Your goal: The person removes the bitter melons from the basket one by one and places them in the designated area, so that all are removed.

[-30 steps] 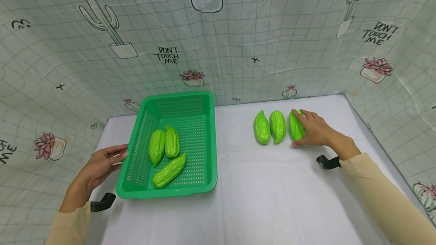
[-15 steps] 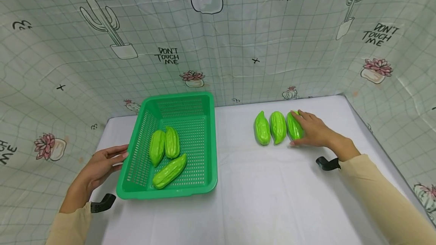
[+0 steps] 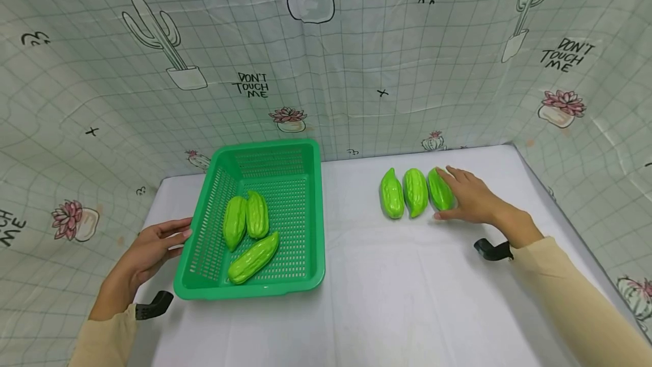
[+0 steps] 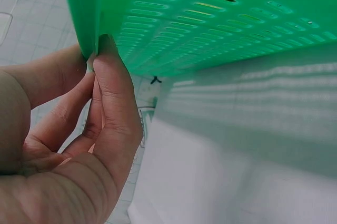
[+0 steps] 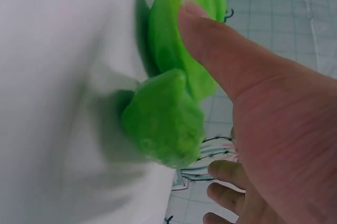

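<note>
At the left edge of the green plastic basket (image 3: 317,214), my left hand (image 3: 155,248) pinches the rim (image 4: 84,8) between thumb and finger in the left wrist view. Three light green bitter melons lie inside, one of them this tilted melon (image 3: 253,257). On the right side of the table stand three more in a row: a left melon (image 3: 391,194), a middle melon (image 3: 416,192) and a right melon (image 3: 441,190). My right hand (image 3: 471,197) is spread beside the right melon, its thumb and fingers apart. In the right wrist view a gap shows between the thumb (image 5: 210,34) and the nearest melon (image 5: 166,121).
White cloth covers the table (image 3: 377,293). A grid-patterned curtain (image 3: 346,61) with cactus drawings rises behind and at both sides. Black curved mounts stick out at the left wrist (image 3: 154,305) and right wrist (image 3: 493,250).
The right melon has shifted a little left, closer to the middle one, with my right hand following it. My left hand and the basket stay put.
</note>
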Motion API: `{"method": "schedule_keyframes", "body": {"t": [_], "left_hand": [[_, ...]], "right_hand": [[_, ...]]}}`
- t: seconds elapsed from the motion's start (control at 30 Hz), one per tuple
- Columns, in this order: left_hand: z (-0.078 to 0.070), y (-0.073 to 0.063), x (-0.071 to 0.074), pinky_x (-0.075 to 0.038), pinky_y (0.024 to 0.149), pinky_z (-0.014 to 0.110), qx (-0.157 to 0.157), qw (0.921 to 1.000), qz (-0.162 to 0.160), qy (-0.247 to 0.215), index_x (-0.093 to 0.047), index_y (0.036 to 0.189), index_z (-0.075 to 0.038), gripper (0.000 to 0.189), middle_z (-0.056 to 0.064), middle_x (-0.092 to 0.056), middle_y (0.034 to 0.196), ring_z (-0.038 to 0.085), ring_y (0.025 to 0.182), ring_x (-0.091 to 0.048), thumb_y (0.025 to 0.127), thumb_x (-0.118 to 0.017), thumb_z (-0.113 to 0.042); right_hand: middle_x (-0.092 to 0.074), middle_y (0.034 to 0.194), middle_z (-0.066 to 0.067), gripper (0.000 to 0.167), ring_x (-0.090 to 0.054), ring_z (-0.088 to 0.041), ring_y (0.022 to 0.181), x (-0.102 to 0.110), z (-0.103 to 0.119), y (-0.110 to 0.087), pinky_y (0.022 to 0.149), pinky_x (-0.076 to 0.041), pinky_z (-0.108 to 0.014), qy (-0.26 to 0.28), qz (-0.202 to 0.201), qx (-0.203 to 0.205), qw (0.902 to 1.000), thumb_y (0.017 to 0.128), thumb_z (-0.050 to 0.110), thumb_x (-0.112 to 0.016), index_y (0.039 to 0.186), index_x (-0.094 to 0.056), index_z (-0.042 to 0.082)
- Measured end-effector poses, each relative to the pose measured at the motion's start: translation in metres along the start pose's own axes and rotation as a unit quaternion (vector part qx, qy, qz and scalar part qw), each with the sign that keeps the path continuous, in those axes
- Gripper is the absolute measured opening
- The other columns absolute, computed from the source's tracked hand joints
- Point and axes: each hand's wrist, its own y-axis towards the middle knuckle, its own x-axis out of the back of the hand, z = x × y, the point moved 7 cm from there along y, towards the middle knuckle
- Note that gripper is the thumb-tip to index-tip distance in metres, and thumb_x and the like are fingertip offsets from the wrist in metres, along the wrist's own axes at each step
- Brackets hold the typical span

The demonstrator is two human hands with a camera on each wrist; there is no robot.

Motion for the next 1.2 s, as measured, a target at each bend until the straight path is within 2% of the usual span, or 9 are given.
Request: {"method": "schedule_keyframes", "body": {"t": [0.17, 0.3, 0.67, 0.97, 1.2], "left_hand": [[0.000, 0.000, 0.000, -0.058, 0.081, 0.021, 0.000, 1.0000, 0.000, 0.004, -0.040, 0.154, 0.015, 0.057, -0.024, -0.064, 0.107, 0.000, 0.091, -0.069, 0.109, -0.062, -0.011], [0.000, 0.000, 0.001, -0.058, 0.082, 0.020, 0.000, 1.0000, 0.000, 0.002, -0.042, 0.154, 0.014, 0.055, -0.024, -0.064, 0.107, 0.000, 0.092, -0.069, 0.109, -0.062, -0.010], [0.001, 0.001, 0.000, -0.058, 0.083, 0.021, -0.004, 1.0000, 0.004, 0.007, -0.036, 0.156, 0.016, 0.062, -0.025, -0.063, 0.109, -0.001, 0.094, -0.069, 0.109, -0.063, -0.014], [0.000, 0.002, 0.000, -0.058, 0.083, 0.021, -0.003, 1.0000, 0.003, 0.004, -0.037, 0.156, 0.015, 0.063, -0.024, -0.064, 0.109, 0.000, 0.094, -0.069, 0.108, -0.064, -0.015], [0.001, 0.002, 0.000, -0.058, 0.082, 0.021, 0.000, 1.0000, 0.004, -0.002, -0.037, 0.156, 0.015, 0.060, -0.024, -0.064, 0.108, 0.000, 0.092, -0.069, 0.109, -0.062, -0.012]], "right_hand": [[-0.028, 0.159, -0.042, 0.105, -0.028, -0.065, 0.143, 0.007, 0.012, -0.003, 0.111, -0.027, -0.080, 0.000, -0.019, 0.011, 0.9998, 0.087, 0.041, -0.089, 0.159, -0.032, -0.010], [-0.030, 0.159, -0.041, 0.099, -0.029, -0.063, 0.144, 0.015, 0.028, -0.004, 0.112, -0.027, -0.078, -0.006, -0.031, 0.026, 0.9991, 0.089, 0.036, -0.088, 0.159, -0.033, -0.009], [-0.041, 0.156, -0.035, 0.094, -0.037, -0.055, 0.144, 0.027, 0.075, -0.004, 0.115, -0.030, -0.074, -0.022, -0.062, 0.072, 0.9952, 0.086, 0.031, -0.091, 0.157, -0.041, -0.004], [-0.046, 0.155, -0.029, 0.092, -0.042, -0.051, 0.143, 0.026, 0.110, -0.003, 0.116, -0.031, -0.069, -0.023, -0.069, 0.116, 0.9906, 0.085, 0.031, -0.091, 0.157, -0.044, -0.002], [-0.045, 0.157, -0.028, 0.091, -0.041, -0.051, 0.144, 0.022, 0.134, 0.000, 0.117, -0.032, -0.068, -0.026, -0.062, 0.128, 0.9895, 0.086, 0.033, -0.091, 0.157, -0.045, 0.000]]}}
